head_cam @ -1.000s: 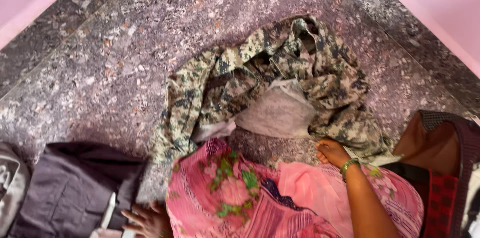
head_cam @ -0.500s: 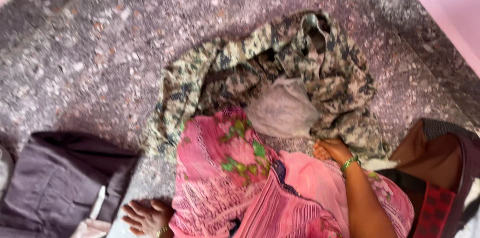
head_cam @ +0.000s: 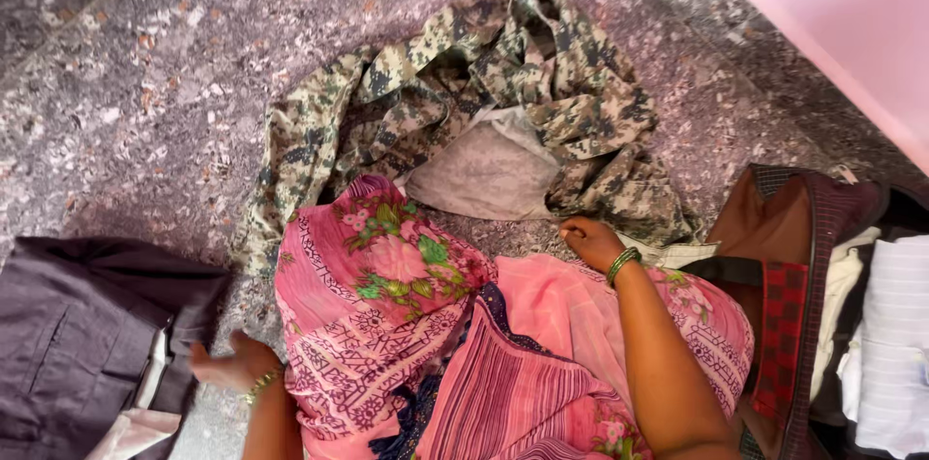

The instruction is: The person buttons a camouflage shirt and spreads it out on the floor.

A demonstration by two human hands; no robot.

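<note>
Right fingers (head_cam: 579, 233) pinch the camouflage garment (head_cam: 542, 102), crumpled, no clear long axis; left fingers (head_cam: 208, 363) loose.

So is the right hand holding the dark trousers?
No, the right hand rests at the edge of the camouflage garment, while the dark trousers lie on the far left.

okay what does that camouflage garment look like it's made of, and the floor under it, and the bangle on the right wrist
Camouflage garment: woven cloth, probably cotton or a blend, matte; it crumples into soft folds, with a paler plain lining showing.
Floor: polished speckled stone, terrazzo or granite by the look; mottled chips and a faint sheen.
Bangle: green and glossy, perhaps glass or plastic; too small to tell.
</note>
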